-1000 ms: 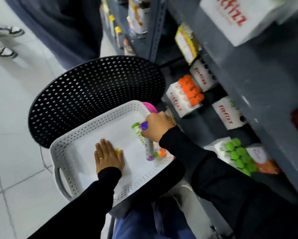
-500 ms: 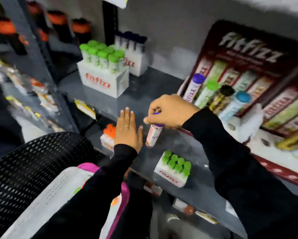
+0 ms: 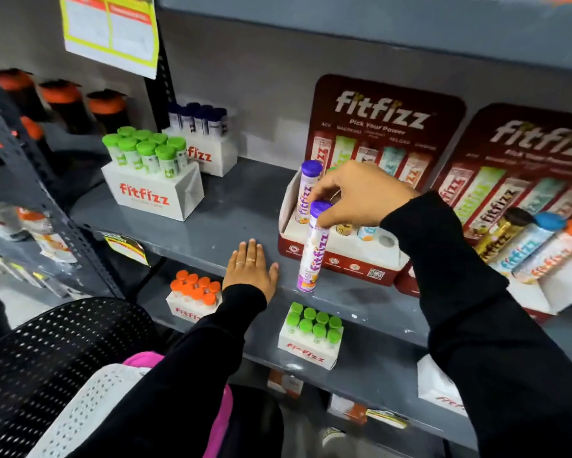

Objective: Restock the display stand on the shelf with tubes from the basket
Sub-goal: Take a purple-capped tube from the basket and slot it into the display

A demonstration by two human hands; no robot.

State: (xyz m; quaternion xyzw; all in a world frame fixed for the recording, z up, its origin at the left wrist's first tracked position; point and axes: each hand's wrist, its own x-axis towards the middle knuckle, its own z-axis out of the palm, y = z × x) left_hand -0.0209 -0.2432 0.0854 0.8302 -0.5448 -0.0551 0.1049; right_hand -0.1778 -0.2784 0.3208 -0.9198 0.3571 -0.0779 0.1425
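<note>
My right hand (image 3: 360,195) grips a white tube with a purple cap (image 3: 313,251) by its top and holds it nearly upright in front of the dark red display stand (image 3: 335,261) on the grey shelf (image 3: 225,223). Another purple-capped tube (image 3: 307,193) stands in the stand's left slot. Beside it are shorter tubes and an empty hole. My left hand (image 3: 251,269) lies flat and open on the shelf's front edge, left of the held tube. The white perforated basket (image 3: 89,408) sits at the bottom left, partly hidden by my left sleeve.
A white box of green-capped tubes (image 3: 149,175) and one of dark-capped tubes (image 3: 205,140) stand at the shelf's left. A second display stand (image 3: 522,239) is at the right. Below are boxes of orange-capped tubes (image 3: 193,297) and green-capped tubes (image 3: 311,335). A black perforated chair back (image 3: 46,352) is at the lower left.
My view swung from the basket up to the shelf. My right hand carried the purple-capped tube from the basket to the front of the display stand. My left hand left the basket and settled on the shelf edge.
</note>
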